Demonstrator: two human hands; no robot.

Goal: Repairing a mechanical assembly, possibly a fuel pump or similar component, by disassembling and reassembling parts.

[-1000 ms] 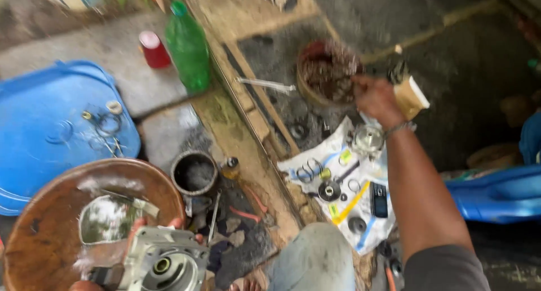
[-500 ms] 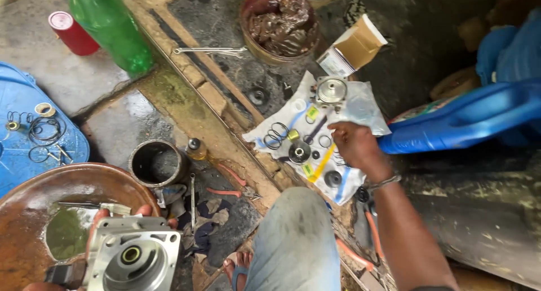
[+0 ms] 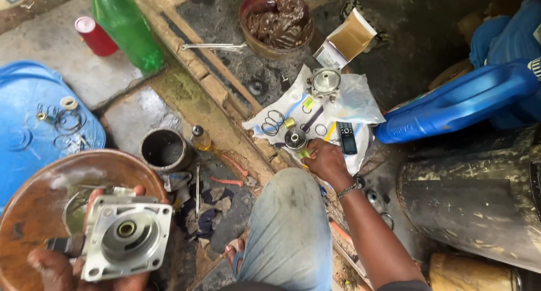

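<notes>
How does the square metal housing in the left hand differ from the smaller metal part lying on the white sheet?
The square metal housing is larger, gripped in the left hand over the round brown tray. The small metal part is smaller and lies untouched on the white plastic sheet, well beyond the right hand. Both are pale grey metal with a round centre.

Grimy concrete floor (image 3: 73,71), daylight

Upper left: a green bottle (image 3: 127,26) beside a red can (image 3: 94,36). Blue lid (image 3: 34,127) at left, rust-brown pan (image 3: 34,212) lower left under a silver-grey housing (image 3: 127,237). Blue jerrycan (image 3: 462,102) at right; dark brown grease in the top bowl (image 3: 277,20).
</notes>
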